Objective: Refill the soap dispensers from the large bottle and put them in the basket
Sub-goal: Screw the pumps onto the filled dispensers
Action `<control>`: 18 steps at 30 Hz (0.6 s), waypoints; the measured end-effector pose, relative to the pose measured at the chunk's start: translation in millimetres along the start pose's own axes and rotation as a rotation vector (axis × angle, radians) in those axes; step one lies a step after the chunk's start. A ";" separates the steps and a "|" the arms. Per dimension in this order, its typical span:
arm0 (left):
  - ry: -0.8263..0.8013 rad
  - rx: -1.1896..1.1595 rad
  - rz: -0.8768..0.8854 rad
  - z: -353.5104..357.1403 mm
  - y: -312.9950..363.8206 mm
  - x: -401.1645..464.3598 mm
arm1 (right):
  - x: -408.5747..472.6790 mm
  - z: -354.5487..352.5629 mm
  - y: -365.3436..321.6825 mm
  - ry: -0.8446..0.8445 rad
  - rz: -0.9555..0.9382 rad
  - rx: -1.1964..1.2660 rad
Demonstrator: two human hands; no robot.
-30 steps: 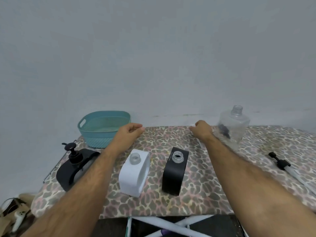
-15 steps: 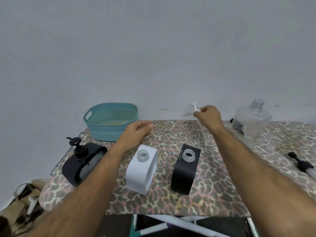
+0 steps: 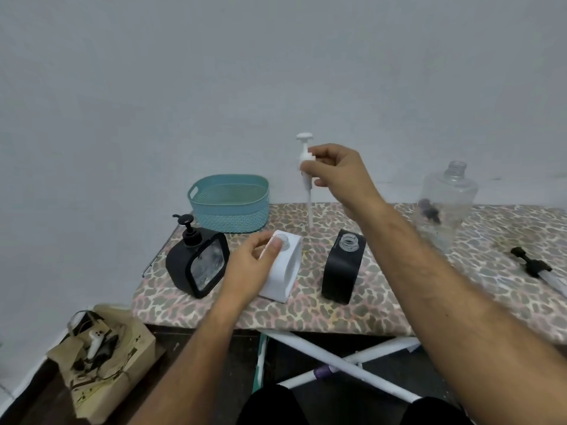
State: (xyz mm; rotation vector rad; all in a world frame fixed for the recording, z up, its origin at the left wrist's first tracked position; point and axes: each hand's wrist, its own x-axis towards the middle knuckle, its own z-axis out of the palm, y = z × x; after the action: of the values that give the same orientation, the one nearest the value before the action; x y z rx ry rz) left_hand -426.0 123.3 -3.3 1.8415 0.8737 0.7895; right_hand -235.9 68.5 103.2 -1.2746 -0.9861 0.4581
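Note:
My right hand (image 3: 336,176) holds a white pump (image 3: 306,167) upright in the air, its tube hanging down above the table. My left hand (image 3: 250,266) grips the white dispenser (image 3: 287,271) near its open neck. Right of it stands a black dispenser (image 3: 343,266) with an open neck and no pump. At the left stands another black dispenser (image 3: 198,260) with a clear window and its black pump fitted. The large clear bottle (image 3: 446,207), uncapped, stands at the back right. A teal basket (image 3: 230,207) sits at the back left.
A black pump with a clear tube (image 3: 535,268) lies near the right side of the leopard-print table (image 3: 383,308). An open cardboard box with clutter (image 3: 101,360) sits on the floor at the left. White crossed table legs show below the front edge.
My right hand has lifted the white pump from the table up into the air. My left hand has dropped from near the basket onto the white dispenser.

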 end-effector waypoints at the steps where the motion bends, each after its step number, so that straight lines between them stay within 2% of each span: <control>1: 0.006 0.018 -0.002 1.3 -1.3 -7.9 | -5.4 4.7 0.7 -0.008 0.002 0.005; 9: 0.033 0.295 0.012 3.8 -3.6 -23.8 | -36.1 26.4 2.3 -0.014 -0.036 0.079; 13: -0.066 0.297 0.022 -11.3 -5.5 -17.0 | -42.0 34.4 6.6 -0.034 -0.049 0.070; 18: -0.115 0.315 0.035 -26.8 -6.5 -11.5 | -54.5 46.4 28.4 -0.114 -0.007 -0.019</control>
State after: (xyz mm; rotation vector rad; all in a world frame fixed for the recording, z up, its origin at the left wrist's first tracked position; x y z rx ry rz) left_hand -455.4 128.3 -1.1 2.1597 0.9337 0.5846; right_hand -296.6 61.5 56.3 -1.2730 -1.0926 0.5222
